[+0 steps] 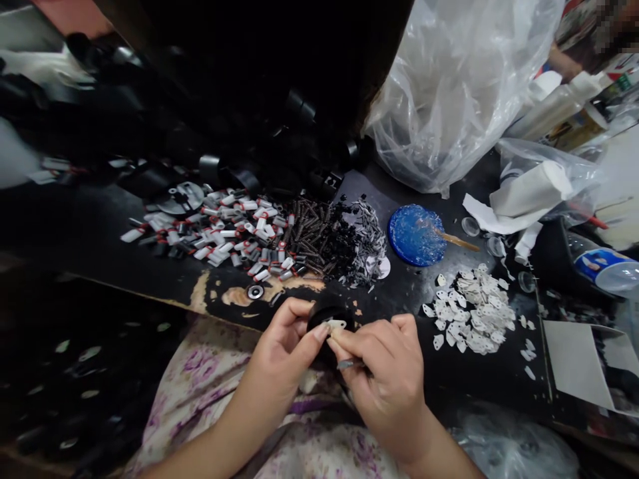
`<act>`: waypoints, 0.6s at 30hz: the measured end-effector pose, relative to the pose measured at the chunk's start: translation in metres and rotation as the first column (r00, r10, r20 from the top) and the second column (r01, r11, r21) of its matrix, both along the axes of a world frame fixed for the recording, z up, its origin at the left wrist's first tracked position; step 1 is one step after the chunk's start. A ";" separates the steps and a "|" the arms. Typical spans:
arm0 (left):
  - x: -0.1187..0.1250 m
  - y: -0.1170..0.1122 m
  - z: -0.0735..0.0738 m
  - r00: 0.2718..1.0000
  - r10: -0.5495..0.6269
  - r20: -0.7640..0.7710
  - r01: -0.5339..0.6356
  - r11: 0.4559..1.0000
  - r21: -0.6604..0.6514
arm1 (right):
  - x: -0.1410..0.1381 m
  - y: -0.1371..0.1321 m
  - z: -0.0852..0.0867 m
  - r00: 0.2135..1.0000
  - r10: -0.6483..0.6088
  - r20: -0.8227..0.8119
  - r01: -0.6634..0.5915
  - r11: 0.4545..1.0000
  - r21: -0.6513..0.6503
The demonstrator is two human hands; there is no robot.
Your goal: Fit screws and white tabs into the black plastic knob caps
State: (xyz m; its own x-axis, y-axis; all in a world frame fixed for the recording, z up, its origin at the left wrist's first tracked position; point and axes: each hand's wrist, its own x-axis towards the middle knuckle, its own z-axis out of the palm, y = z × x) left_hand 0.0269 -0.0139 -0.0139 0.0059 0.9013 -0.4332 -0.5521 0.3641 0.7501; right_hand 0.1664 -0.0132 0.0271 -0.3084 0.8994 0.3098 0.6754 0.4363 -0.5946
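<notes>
My left hand [285,349] and my right hand [385,372] meet at the near table edge over my lap. Together they grip a round black part [327,314]. A small white plastic piece [336,325] lies on it, pinched between my left thumb and my right fingertips. My right hand also holds a thin metal tool [349,363] under its fingers. A heap of the same white pieces [472,309] lies just to the right of my hands.
On the black table [90,233] lie white-and-red parts [224,233], dark springs [304,229], small black and grey bits [359,243], a blue lid with a stick [416,234] and a big plastic bag [449,93]. Black round parts are piled at the back.
</notes>
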 end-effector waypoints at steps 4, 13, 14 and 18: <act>-0.012 -0.002 0.008 0.997 0.036 0.072 -0.029 0.994 -0.102 | -0.001 0.003 0.011 0.976 0.092 -0.199 -0.117 0.986 -0.118; -0.037 -0.008 0.008 0.983 0.140 0.117 -0.125 0.984 -0.126 | -0.014 0.022 0.019 0.945 -0.008 -0.327 -0.154 0.872 -0.464; -0.036 -0.007 0.010 0.986 0.133 0.102 -0.121 0.986 -0.118 | -0.015 0.022 0.019 0.943 -0.007 -0.332 -0.153 0.878 -0.454; -0.056 -0.019 -0.001 0.993 0.078 -0.089 -0.090 0.986 -0.138 | -0.012 0.019 0.019 0.930 0.064 -0.362 -0.212 0.898 -0.385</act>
State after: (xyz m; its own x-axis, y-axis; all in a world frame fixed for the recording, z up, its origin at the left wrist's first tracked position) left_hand -0.0288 -0.0329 -0.0148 -0.1085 0.8266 -0.5523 -0.5230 0.4250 0.7388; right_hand 0.1545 0.0061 0.0465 -0.3841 0.9228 0.0286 0.3572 0.1771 -0.9171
